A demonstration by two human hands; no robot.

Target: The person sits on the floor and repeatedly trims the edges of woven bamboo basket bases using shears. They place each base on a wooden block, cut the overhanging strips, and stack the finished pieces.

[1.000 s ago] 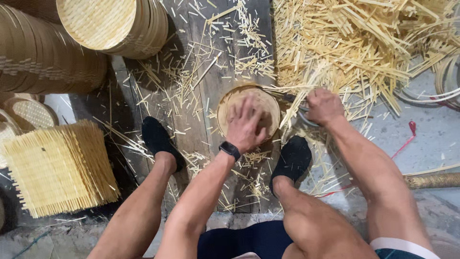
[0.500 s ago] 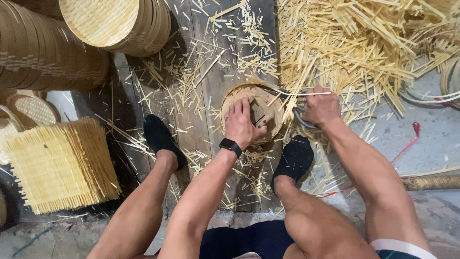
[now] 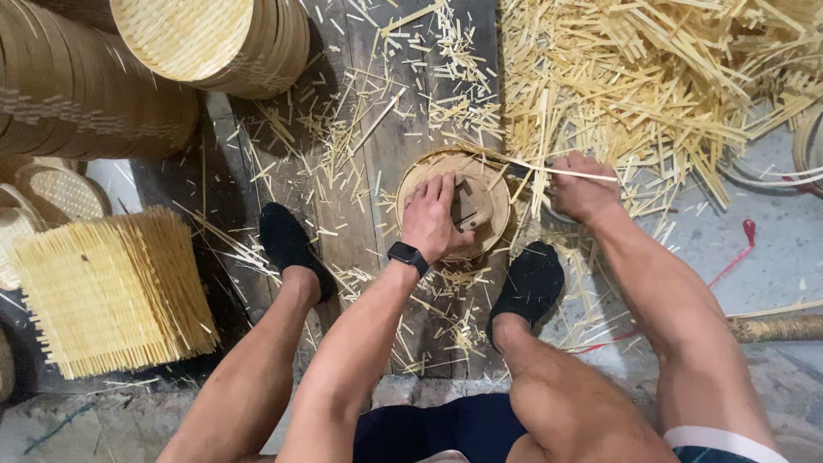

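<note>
- Left hand [image 3: 433,219], a black watch at the wrist, presses down on a small brown block [image 3: 471,206] that lies on the round woven bamboo tray [image 3: 493,236]; fingers curl over the block's top edge, clamping it.
- Right hand [image 3: 585,187] is clenched around one end of a thin pale bamboo strip [image 3: 549,170], which runs leftward across the tray's upper rim.
- The tray sits on the dark wooden floorboards [image 3: 377,146], between the person's two black-socked feet and just ahead of them.
- Progress, as a judgement: the woven base looks complete; the strip is only partly laid along the rim, so edging appears under way, not finished.
- A large heap of loose bamboo strips [image 3: 651,77] lies right of the tray; a stack of finished round trays [image 3: 206,39] lies upper left; a square woven bamboo mat with frayed edges [image 3: 111,287] lies to the left.
</note>
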